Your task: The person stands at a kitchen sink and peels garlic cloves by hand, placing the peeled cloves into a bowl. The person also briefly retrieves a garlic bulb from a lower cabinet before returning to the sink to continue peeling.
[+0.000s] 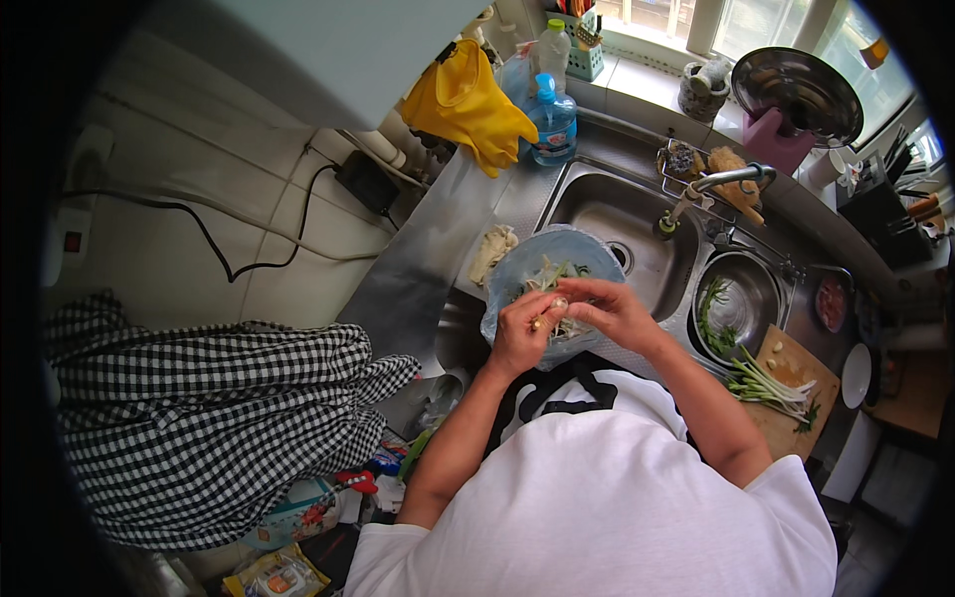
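Note:
In front of me is a bowl lined with a light blue plastic bag [515, 272], holding pale and green vegetable scraps [548, 274]. My left hand [522, 328] is above it, its fingers closed on a small whitish piece [558, 303], perhaps a garlic clove. Something short and yellowish shows at the same fingers, too small to name. My right hand [608, 310] touches or nearly touches the piece from the right, thumb and fingers apart. Whether it also grips the piece I cannot tell.
Beyond the bowl lies a steel sink [597, 194] with a faucet [716, 179]. At the right, a metal basin [746, 298] holds green herbs; a wooden cutting board [794, 366] bears scallions [772, 388] and garlic cloves. A folded cloth [492, 254], a soap bottle [553, 130] and yellow rubber gloves [466, 112] are left.

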The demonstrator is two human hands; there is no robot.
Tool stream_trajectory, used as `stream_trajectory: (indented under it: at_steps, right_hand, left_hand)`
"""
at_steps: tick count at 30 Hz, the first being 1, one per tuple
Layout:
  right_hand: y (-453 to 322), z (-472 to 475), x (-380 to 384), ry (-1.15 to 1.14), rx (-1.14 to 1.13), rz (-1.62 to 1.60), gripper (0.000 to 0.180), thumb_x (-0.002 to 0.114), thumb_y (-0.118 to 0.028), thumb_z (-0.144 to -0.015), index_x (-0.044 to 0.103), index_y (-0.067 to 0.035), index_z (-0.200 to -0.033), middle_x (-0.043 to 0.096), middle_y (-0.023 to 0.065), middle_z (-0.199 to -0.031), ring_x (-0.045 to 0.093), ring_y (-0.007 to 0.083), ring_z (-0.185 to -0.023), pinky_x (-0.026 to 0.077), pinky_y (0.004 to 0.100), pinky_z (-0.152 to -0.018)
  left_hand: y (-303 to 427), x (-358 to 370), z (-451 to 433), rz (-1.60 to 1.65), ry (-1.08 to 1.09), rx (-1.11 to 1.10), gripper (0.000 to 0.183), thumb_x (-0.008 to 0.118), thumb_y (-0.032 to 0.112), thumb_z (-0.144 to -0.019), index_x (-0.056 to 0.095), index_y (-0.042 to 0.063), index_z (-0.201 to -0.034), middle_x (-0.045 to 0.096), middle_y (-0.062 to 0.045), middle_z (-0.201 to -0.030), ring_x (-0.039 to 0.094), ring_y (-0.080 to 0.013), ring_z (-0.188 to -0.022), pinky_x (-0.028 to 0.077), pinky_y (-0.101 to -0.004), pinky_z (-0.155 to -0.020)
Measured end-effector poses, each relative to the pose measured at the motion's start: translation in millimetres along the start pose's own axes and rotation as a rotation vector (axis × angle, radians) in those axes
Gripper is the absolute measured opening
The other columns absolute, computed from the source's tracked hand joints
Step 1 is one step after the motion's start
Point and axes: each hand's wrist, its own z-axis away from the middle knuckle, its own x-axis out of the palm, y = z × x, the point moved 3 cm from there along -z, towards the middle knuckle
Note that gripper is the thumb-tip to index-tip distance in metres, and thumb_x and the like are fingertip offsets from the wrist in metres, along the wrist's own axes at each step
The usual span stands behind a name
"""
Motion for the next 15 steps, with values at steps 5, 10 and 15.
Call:
stream_trajectory:
  at_steps: [5, 10, 15]
  right_hand:
    - [-16.0, -4.6, -6.9, -0.027, -0.246, 0.269, 0.012, 0.075, -0.010, -0.095, 0.074, -0.004, -0.106, 0.067, 0.0069, -0.096, 0.067, 0.0163, -0.088, 0.055, 0.0311, -0.077]
    - [-25.4, -8.0, -7.3, -0.077, -0.171, 0.290, 0.007, 0.075, -0.007, -0.094, 0.070, -0.003, -0.097, 0.065, 0.0069, -0.093, 0.066, 0.0184, -0.084, 0.054, 0.0317, -0.075]
    - [-21.0, -6.3, -5.3, -0.077, -0.204, 0.300, 0.007, 0.072, -0.006, -0.096, 0.066, -0.002, -0.093, 0.064, 0.0071, -0.092, 0.064, 0.0183, -0.081, 0.053, 0.0324, -0.073]
  left_hand:
    - [2.5, -6.0, -3.8, -0.063, -0.060, 0.031, 0.023, 0.072, 0.009, -0.094, 0.072, -0.005, -0.113, 0.072, -0.016, -0.096, 0.071, -0.0268, -0.083, 0.055, -0.0336, -0.074]
    - [2.3, -10.1, -6.9, -0.106, -0.098, 0.090, 0.025, 0.073, 0.011, -0.094, 0.072, -0.005, -0.112, 0.072, -0.016, -0.096, 0.071, -0.0282, -0.086, 0.055, -0.0349, -0.075]
    - [0.8, -11.1, -8.3, -0.090, -0.139, 0.046, 0.025, 0.074, 0.012, -0.093, 0.072, -0.005, -0.112, 0.072, -0.016, -0.097, 0.071, -0.0271, -0.085, 0.054, -0.0338, -0.076]
